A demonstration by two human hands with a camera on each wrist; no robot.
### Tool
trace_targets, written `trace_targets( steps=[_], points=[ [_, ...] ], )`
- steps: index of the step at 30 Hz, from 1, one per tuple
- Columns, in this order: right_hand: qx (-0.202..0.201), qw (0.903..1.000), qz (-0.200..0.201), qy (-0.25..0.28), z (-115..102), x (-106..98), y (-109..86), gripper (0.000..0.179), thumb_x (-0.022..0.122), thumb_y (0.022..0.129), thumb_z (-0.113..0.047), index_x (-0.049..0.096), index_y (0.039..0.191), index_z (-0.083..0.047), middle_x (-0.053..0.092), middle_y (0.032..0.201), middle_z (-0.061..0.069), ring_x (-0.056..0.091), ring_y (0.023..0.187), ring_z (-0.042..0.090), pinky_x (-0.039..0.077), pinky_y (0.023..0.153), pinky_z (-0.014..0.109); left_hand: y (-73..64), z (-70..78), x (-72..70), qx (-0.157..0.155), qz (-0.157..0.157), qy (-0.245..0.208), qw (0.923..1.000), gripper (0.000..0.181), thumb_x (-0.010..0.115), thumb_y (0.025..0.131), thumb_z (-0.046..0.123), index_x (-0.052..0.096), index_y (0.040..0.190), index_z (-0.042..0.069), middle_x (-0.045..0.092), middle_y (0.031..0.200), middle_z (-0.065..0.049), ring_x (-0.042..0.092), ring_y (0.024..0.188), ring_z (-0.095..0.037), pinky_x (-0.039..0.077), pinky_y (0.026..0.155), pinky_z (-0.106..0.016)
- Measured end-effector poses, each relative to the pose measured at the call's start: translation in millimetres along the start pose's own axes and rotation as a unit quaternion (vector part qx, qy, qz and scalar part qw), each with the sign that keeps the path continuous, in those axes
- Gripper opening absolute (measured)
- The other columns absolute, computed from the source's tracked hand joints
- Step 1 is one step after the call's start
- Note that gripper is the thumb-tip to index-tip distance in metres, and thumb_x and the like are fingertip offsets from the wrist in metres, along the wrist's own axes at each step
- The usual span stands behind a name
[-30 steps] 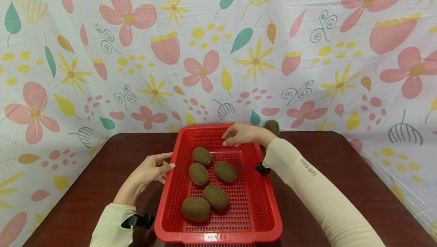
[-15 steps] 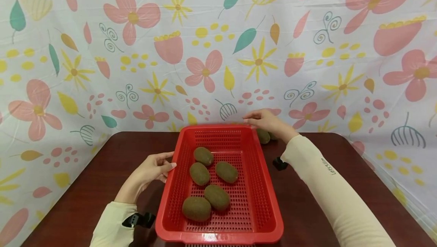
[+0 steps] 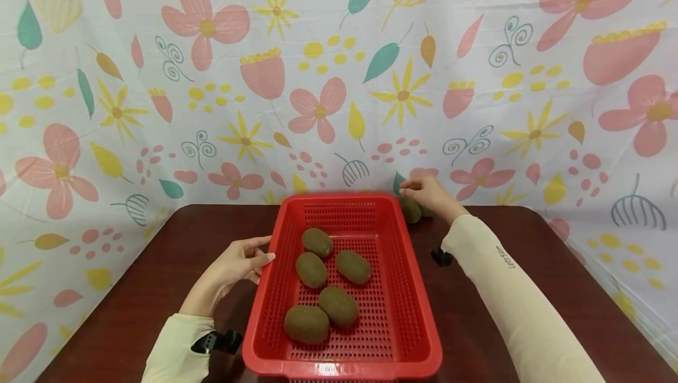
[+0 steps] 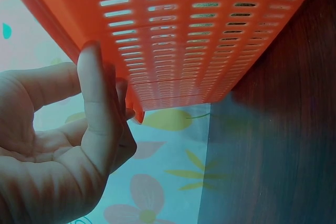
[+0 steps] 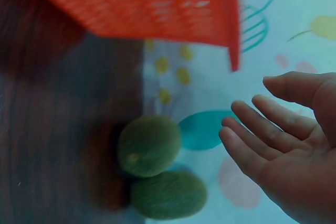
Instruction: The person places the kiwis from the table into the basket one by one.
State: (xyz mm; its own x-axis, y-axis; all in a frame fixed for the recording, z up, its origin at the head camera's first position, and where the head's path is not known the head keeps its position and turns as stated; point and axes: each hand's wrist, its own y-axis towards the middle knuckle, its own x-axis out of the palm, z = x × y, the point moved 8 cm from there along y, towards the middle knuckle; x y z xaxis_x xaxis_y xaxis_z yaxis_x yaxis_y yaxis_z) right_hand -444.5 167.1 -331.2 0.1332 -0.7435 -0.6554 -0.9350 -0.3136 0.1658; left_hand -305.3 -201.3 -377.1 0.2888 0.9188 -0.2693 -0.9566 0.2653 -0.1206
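A red plastic basket (image 3: 344, 369) with slotted walls stands lengthwise before me. Several brown kiwifruits (image 3: 307, 324) lie spread inside it. My left hand (image 3: 233, 268) holds the basket's left rim between thumb and fingers; in the left wrist view the thumb (image 4: 97, 98) lies against the rim. Beyond the basket's far right corner, my right hand (image 3: 429, 195) hovers with relaxed fingers and nothing in them. Below it, two more kiwifruits, one nearer (image 5: 149, 145) and one beside it (image 5: 169, 195), sit on the table; the hand partly covers them in the head view.
The dark brown table (image 3: 492, 277) ends at a hanging cloth (image 3: 339, 106) printed with flowers. The basket's right wall (image 3: 410, 265) stands between its kiwifruits and the table at right. Part of another slotted surface shows under the basket's front edge.
My right hand has left the inside of the basket, crossing its far right rim toward the kiwifruits outside. The left hand keeps its place, and the kiwifruits in the basket lie as before.
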Motion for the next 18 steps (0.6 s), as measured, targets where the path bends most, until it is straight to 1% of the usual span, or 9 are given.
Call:
trace_targets(
  steps=[2, 7, 10, 14, 18],
  points=[
    [0.006, 0.9995, 0.008, -0.031, 10, 2, 1.7, 0.035, 0.055, 0.097, -0.010, 0.057, 0.123, 0.013, 0.059, 0.120, 0.030, 0.056, 0.111, 0.043, 0.048, 0.093, 0.051, 0.0, -0.7, 0.2, 0.000, -0.002, 0.000, 1.0000, 0.058, 0.060, 0.095, 0.011, 0.035, 0.146, -0.004, 0.059, 0.086, -0.013, 0.066, 0.067, -0.020, 0.059, 0.064, -0.039],
    [0.021, 0.9973, 0.021, -0.067, 32, 10, 6.9, 0.042, 0.057, 0.095, -0.009, 0.051, 0.126, 0.018, 0.054, 0.125, 0.034, 0.052, 0.116, 0.046, 0.046, 0.095, 0.052, 0.4, -1.1, 0.0, 0.001, 0.002, 0.001, 1.0000, 0.058, 0.061, 0.095, 0.011, 0.036, 0.145, -0.004, 0.059, 0.086, -0.014, 0.066, 0.067, -0.021, 0.059, 0.064, -0.039],
    [0.025, 0.9938, 0.028, -0.105, 43, 17, 10.2, 0.045, 0.059, 0.094, -0.010, 0.049, 0.128, 0.017, 0.052, 0.126, 0.035, 0.051, 0.116, 0.047, 0.045, 0.096, 0.053, 0.7, -0.8, 0.1, 0.001, 0.006, 0.001, 1.0000, 0.057, 0.061, 0.094, 0.010, 0.037, 0.145, -0.004, 0.058, 0.085, -0.014, 0.066, 0.067, -0.021, 0.059, 0.063, -0.039],
    [0.032, 0.9888, 0.039, -0.141, 52, 26, 12.8, 0.049, 0.058, 0.094, -0.014, 0.046, 0.131, 0.017, 0.051, 0.128, 0.035, 0.049, 0.117, 0.047, 0.042, 0.098, 0.055, 0.9, -1.1, -0.5, 0.000, 0.006, -0.001, 1.0000, 0.058, 0.061, 0.094, 0.010, 0.037, 0.145, -0.004, 0.058, 0.085, -0.013, 0.065, 0.066, -0.021, 0.059, 0.062, -0.038],
    [0.018, 0.9871, 0.053, -0.150, 51, 33, 12.9, 0.053, 0.058, 0.091, -0.017, 0.046, 0.128, 0.019, 0.051, 0.125, 0.036, 0.049, 0.117, 0.049, 0.041, 0.098, 0.056, 0.8, -1.9, -1.3, 0.000, 0.006, -0.001, 1.0000, 0.059, 0.061, 0.094, 0.010, 0.036, 0.145, -0.005, 0.058, 0.086, -0.013, 0.065, 0.066, -0.020, 0.059, 0.062, -0.038]
  ],
)
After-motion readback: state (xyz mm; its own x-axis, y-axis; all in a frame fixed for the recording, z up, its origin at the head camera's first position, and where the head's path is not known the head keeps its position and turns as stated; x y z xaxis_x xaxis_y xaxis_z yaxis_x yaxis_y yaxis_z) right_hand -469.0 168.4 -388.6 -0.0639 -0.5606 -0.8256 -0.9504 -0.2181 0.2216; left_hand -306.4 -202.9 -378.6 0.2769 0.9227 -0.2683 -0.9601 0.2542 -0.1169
